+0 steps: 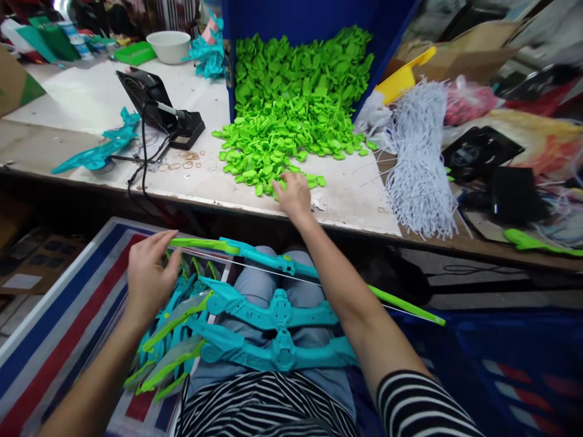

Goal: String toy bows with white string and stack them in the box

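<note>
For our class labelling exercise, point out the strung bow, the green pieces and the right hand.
Strung bow (286, 265), head view: teal middle part.
Pile of green pieces (296, 109), head view: centre of heap.
Right hand (296, 195), head view: back of the hand.

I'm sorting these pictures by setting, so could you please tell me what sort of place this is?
It is probably an assembly workshop: green parts spill from a blue bin onto the bench, and several similar bows lie near it.

An assembly workshop: loose green plastic parts (282, 127) spill from a blue bin (291, 18) onto the surface (350, 206), near bundled white strings (419, 158) and turquoise toy bows (281, 311).
</note>
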Tool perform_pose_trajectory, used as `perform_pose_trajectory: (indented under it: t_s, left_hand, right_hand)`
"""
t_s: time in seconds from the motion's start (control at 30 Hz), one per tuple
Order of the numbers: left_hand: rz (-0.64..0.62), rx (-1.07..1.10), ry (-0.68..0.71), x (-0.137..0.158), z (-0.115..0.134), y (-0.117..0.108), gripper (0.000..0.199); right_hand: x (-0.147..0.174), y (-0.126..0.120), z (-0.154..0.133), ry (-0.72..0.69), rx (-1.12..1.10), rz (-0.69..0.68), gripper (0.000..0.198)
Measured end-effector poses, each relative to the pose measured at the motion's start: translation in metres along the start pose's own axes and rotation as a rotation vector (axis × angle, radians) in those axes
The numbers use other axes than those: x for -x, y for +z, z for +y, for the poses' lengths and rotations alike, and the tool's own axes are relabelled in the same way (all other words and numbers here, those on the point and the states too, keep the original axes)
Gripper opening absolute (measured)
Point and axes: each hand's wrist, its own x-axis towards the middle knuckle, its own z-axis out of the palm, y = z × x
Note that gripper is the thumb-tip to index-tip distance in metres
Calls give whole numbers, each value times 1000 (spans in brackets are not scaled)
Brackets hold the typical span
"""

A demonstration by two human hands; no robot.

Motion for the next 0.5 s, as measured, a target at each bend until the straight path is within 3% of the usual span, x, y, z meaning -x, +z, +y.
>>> perform_pose_trajectory:
  t_s: [0.07, 0.13, 0.23, 0.33, 0.5]
  left_hand:
    - [-60, -11, 268, 5, 25, 26, 29]
    - [-297, 17, 521, 13, 55, 60, 31]
    - [-569, -104, 737, 28, 94, 107, 41]
    - [-696, -245, 787, 37, 112, 132, 41]
    - [-824, -431, 646, 17, 114, 132, 40]
  right_hand:
    - [-17, -5, 25, 65, 120, -57, 28]
    - [-25, -6, 34, 62, 181, -142, 26]
    - [-28, -6, 35, 51, 151, -196, 29]
    - [-29, -11, 44, 110, -15, -136, 28]
    - [-22, -34, 88, 382, -368, -46, 21]
